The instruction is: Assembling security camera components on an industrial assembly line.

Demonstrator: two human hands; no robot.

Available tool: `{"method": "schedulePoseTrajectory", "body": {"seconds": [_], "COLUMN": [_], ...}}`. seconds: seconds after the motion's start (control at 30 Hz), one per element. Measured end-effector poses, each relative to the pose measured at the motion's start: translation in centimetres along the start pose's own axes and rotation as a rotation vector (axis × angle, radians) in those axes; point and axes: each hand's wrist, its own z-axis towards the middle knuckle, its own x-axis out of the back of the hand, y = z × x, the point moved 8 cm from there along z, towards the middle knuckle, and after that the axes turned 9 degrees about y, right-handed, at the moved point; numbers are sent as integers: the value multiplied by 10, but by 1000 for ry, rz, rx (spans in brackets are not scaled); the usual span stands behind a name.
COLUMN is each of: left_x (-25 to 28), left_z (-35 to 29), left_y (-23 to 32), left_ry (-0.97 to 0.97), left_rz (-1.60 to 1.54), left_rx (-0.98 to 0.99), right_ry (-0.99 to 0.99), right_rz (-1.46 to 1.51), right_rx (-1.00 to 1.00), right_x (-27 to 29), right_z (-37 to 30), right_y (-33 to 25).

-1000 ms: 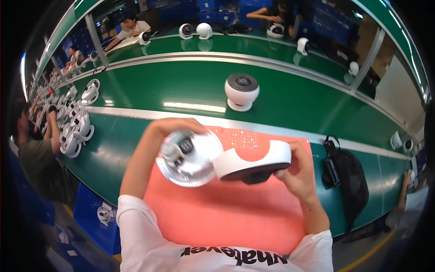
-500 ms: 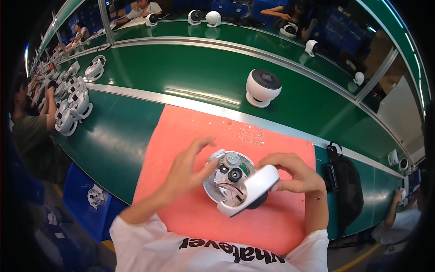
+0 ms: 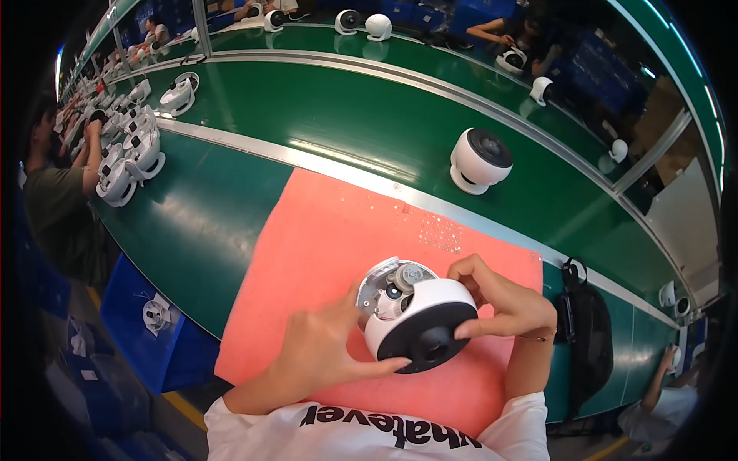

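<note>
White cover obscures housing (partly); left hand partially hidden.

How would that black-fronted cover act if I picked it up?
The black-fronted cover would probably feel stiff: it looks unbent between the left hand and right hand. It may be slippery, since its white side looks smooth. Laid face down, it might rock on its black bump.
</note>
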Motion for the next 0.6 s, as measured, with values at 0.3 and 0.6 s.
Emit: {"method": "schedulePoseTrajectory", "body": {"seconds": [0.3,0.6], "left_x": [11,-14], "left_z": [-6,32], "left_y": [16,-34], "left_ry": [-2,-556], "left_rz": [307,131], "left_rx": [-109,331], "right_ry": [128,446], "right_rz": [-88,-212], "right_rx": [-28,-44], "right_x": [8,19], "right_z": [-4,44], "right_y": [-12,35]}}
